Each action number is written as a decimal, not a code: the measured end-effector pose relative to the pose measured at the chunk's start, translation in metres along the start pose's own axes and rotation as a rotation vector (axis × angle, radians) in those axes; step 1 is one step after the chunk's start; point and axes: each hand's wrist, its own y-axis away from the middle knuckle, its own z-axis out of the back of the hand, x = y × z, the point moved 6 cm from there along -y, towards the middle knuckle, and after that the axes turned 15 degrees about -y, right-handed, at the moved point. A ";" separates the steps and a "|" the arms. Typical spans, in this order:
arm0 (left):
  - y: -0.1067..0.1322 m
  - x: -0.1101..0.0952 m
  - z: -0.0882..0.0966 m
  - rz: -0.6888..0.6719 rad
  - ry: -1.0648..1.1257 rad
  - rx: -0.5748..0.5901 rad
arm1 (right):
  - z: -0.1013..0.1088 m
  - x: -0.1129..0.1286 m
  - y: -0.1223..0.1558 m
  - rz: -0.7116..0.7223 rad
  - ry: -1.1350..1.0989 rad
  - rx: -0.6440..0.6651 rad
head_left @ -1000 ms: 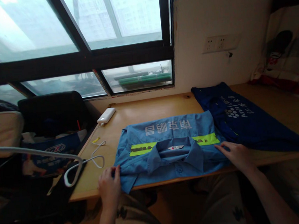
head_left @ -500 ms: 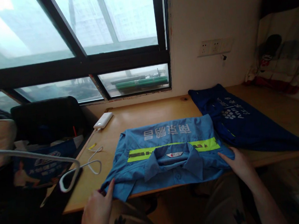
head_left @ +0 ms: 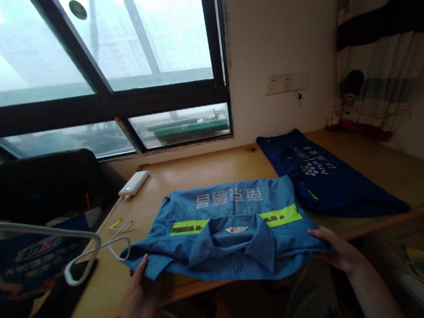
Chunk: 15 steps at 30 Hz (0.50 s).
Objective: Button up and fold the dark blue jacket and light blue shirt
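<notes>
A light-blue work shirt (head_left: 237, 252) lies folded near the front edge of the desk, its collar towards me. It has white lettering and a yellow-green band across it. My left hand (head_left: 138, 297) grips the shirt's left front corner between the thumb and fingers, which are partly under the cloth. At the right side my right hand (head_left: 338, 249) is closed on the shirt's edge, thumb on top and the other fingers hidden beneath. The front of the shirt hangs slightly past the desk edge.
A dark-blue garment (head_left: 331, 184) with white print lies on the wooden desk (head_left: 205, 167) to the right. A white power bank (head_left: 133, 183) and its cable (head_left: 121, 237) are at the left. A grey-white curved bar (head_left: 44, 226) crosses the left side, before a black chair (head_left: 45, 182).
My hands have raised the shirt's near side a little, and its left corner is spread further left. The view has turned slightly to the right.
</notes>
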 end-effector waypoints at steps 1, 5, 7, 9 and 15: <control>0.003 -0.001 -0.006 0.007 0.107 0.037 | 0.000 -0.004 0.002 -0.023 -0.003 0.008; 0.018 -0.008 -0.028 -0.021 0.188 0.120 | -0.005 -0.011 0.010 0.042 0.095 0.020; 0.021 -0.009 -0.038 -0.013 0.123 0.133 | -0.007 -0.009 0.015 0.151 0.177 0.006; 0.019 -0.010 -0.045 -0.005 0.047 0.145 | -0.007 -0.006 0.020 0.268 0.235 -0.012; 0.005 -0.010 -0.047 0.075 0.080 0.095 | -0.026 -0.018 0.038 0.133 0.095 0.058</control>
